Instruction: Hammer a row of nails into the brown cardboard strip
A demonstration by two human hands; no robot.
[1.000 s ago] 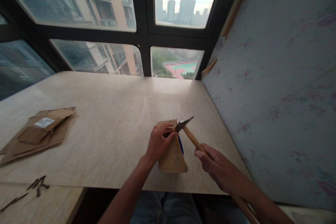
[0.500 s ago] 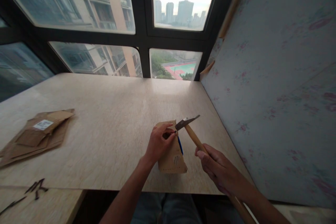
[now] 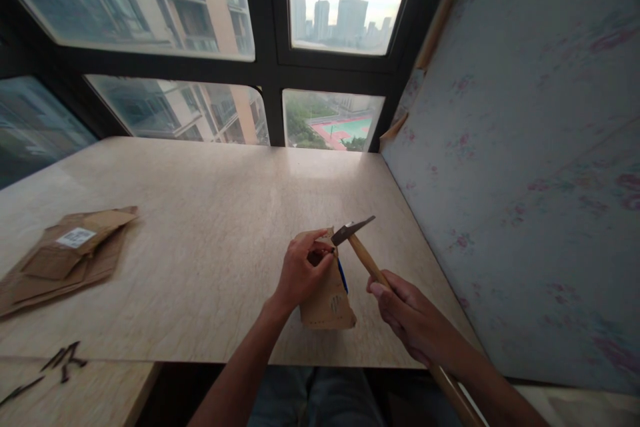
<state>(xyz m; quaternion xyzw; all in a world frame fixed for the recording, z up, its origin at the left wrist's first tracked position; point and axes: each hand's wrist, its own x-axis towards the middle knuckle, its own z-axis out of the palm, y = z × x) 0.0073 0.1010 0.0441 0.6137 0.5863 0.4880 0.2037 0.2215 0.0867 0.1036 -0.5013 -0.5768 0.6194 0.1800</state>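
Observation:
My right hand (image 3: 405,310) is wrapped round the wooden handle of a hammer (image 3: 365,257). Its dark metal head is right beside the fingertips of my left hand (image 3: 303,270), at the upper right edge of a small cardboard box (image 3: 325,310). Thumb and finger of the left hand pinch a small dark nail (image 3: 333,250), mostly hidden by the fingers, against that edge. The same hand rests on the box. Along the box's right side shows a blue strip (image 3: 343,276). Whether the hammer touches the nail is unclear.
Flattened brown cardboard (image 3: 73,253) with a white label lies at the left of the pale marbled counter (image 3: 200,213). Several dark nails (image 3: 65,360) are scattered near the front left edge. A wallpapered wall (image 3: 525,180) bounds the right, windows the back.
The view has shifted slightly. Both hands keep their grips, and the hammer head stays close to the left fingertips with hardly any movement.

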